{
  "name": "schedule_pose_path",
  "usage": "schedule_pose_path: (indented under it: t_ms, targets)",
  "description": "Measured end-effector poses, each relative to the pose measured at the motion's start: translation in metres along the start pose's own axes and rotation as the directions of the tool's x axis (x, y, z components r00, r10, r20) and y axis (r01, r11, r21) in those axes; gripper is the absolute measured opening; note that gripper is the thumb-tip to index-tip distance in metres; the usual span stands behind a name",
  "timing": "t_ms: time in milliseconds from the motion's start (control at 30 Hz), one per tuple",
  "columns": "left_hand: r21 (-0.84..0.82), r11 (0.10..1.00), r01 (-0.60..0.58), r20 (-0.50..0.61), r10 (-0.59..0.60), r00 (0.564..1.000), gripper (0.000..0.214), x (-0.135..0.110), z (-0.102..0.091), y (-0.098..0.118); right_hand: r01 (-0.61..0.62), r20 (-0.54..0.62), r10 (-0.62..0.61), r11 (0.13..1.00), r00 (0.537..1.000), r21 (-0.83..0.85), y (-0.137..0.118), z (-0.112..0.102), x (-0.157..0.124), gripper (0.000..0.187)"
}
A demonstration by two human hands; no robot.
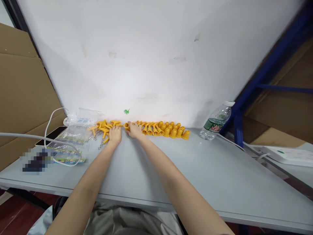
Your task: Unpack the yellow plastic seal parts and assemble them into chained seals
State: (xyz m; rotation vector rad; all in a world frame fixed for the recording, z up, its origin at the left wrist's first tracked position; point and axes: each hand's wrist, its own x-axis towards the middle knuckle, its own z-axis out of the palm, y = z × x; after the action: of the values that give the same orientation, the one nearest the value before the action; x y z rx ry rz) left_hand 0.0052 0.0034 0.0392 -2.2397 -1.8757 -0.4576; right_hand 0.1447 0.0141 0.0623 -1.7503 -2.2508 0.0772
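Both arms reach to the far edge of a grey table (171, 169), by a white wall. My left hand (114, 134) rests at a heap of yellow T-shaped parts (105, 126), some with metal screws; its fingers are curled over the pile's edge. My right hand (134, 130) lies just beside it, fingers closed round a yellow funnel-shaped cap (126, 125). A row of the same yellow caps (168, 130) runs to the right along the wall. What my left hand's fingers hold is hidden.
Clear plastic bags (73, 140) with printed labels lie at the left, with a white cable (49, 140) and a dark phone (50, 135). A water bottle (216, 121) lies at the right by a blue rack post (238, 124). A white power strip (286, 154) sits far right.
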Motion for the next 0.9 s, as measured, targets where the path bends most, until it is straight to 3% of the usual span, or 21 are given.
schedule_pose_path:
  t_ms: [200, 533, 667, 900]
  targets:
    - [0.054, 0.997, 0.058, -0.026, -0.057, 0.998, 0.042, 0.001, 0.002, 0.001, -0.026, 0.006, 0.026, 0.997, 1.000, -0.071, -0.005, 0.007, 0.002, 0.036]
    - [0.003, 0.999, -0.038, -0.074, 0.038, 0.996, 0.034, 0.003, 0.007, 0.001, -0.012, 0.003, 0.012, 1.000, 1.000, 0.014, -0.002, 0.008, -0.006, 0.043]
    - [-0.019, 0.998, -0.064, -0.053, 0.063, 0.997, 0.038, 0.009, 0.000, 0.002, 0.045, -0.010, -0.044, 0.998, 0.999, 0.041, -0.002, 0.007, -0.011, 0.041]
    - [0.006, 0.998, -0.065, 0.000, 0.065, 0.998, 0.040, 0.024, -0.004, 0.005, 0.030, -0.050, -0.027, 0.996, 0.998, 0.079, -0.001, 0.011, -0.015, 0.049]
